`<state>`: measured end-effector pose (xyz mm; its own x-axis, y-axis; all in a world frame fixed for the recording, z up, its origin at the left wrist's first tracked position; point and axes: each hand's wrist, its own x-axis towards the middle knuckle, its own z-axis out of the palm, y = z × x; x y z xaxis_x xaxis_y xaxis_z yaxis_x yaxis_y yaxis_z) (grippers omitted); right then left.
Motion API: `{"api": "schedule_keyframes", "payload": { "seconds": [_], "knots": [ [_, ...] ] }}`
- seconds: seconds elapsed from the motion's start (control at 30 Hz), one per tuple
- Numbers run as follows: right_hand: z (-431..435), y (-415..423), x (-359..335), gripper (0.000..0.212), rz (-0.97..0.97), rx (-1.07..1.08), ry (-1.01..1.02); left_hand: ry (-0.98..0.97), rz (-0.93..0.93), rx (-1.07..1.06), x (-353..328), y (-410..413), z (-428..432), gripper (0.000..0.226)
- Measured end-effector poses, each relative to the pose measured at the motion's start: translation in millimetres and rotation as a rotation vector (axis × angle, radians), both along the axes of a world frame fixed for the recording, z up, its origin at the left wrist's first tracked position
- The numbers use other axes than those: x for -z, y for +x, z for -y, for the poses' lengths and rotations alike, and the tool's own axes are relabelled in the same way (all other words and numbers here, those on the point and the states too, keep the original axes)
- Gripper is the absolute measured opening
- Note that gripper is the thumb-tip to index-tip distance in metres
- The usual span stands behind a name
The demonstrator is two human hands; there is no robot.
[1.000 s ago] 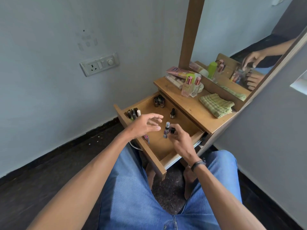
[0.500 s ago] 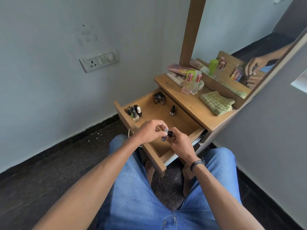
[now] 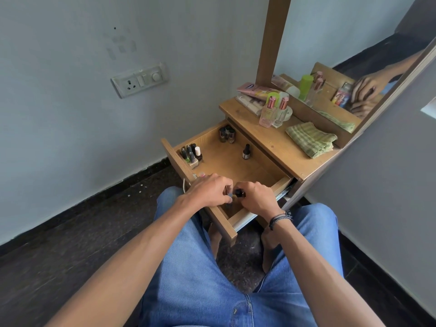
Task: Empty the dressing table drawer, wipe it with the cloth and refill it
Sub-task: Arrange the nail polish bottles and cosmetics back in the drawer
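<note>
The wooden drawer [image 3: 257, 172] of the dressing table stands pulled open. My left hand [image 3: 207, 191] and my right hand [image 3: 256, 197] meet over its near end, both pinching a small bottle with a black cap [image 3: 237, 193]; most of the bottle is hidden by my fingers. Inside the drawer stand a cluster of nail polish bottles [image 3: 191, 154] at the front left corner, dark bottles [image 3: 227, 134] at the back corner, and one small dark bottle [image 3: 246, 152] alone. A folded green checked cloth [image 3: 311, 139] lies on the tabletop.
Two clear perfume bottles [image 3: 271, 113], tubes and boxes [image 3: 253, 95] stand at the back of the tabletop [image 3: 278, 142]. A mirror [image 3: 354, 55] rises behind it. A wall socket [image 3: 140, 80] is on the left wall. My knees in blue jeans are under the drawer front.
My left hand came in from open above the drawer and closed on the small bottle held by my right hand. Both hands drew back toward the drawer's near end.
</note>
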<state>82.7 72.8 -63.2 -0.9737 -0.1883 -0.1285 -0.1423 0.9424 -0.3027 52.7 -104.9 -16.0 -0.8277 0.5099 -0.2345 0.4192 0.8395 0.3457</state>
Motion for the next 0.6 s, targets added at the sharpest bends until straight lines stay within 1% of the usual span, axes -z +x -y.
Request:
{"api": "schedule_keyframes", "payload": {
  "seconds": [0.1, 0.23, 0.33, 0.4, 0.53, 0.6],
  "knots": [
    [-2, -2, -2, 0.024, 0.042, -0.025, 0.019, -0.022, 0.047, 0.01, 1, 1, 0, 0.017],
    [-4, -7, -6, 0.015, 0.119, -0.059, 0.05, -0.003, 0.154, -0.009, -3, 5, 3, 0.018],
    [-4, -10, -8, 0.013, 0.172, -0.098, 0.085, -0.04, 0.204, 0.013, -6, 9, 4, 0.017],
    [-3, -11, -11, 0.017, 0.212, -0.133, 0.101, -0.086, 0.214, 0.034, -8, 10, 4, 0.018],
    [-5, -11, -20, 0.028, 0.31, -0.188, 0.093, -0.153, 0.296, 0.059, -13, 10, 0, 0.035],
    [-5, -11, -22, 0.032, 0.382, -0.201, 0.077, -0.18, 0.339, 0.083, -16, 9, -2, 0.037]
  ]
}}
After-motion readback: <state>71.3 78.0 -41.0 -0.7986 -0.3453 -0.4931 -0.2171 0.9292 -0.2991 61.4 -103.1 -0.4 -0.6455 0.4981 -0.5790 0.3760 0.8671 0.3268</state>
